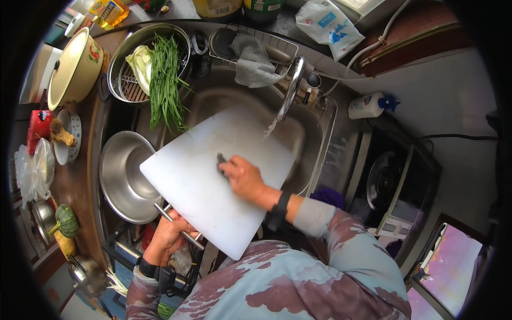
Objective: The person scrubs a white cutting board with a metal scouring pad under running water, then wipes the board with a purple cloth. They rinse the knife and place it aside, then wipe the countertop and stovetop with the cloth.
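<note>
A white cutting board (224, 176) lies slanted over the sink (308, 160). My right hand (244, 178) presses a dark scouring pad, probably steel wool (221, 163), against the middle of the board. My left hand (170, 232) is closed around the metal handle (180, 227) at the board's lower left edge. Water runs from the chrome faucet (293, 88) beside the board's upper right part. Green leafy stalks, like chives (165, 84), hang over the rim of a steel steamer pot (116, 68), with a pale cabbage piece (140, 66) beside them, near the board's top corner.
A steel bowl (116, 176) stands left of the board. Behind the sink, a wire rack (280, 40) holds a grey mesh cloth (254, 62). A white bottle with a blue top (366, 106) is at the right. An enamel basin (74, 70) and a green squash (66, 221) stand at the left.
</note>
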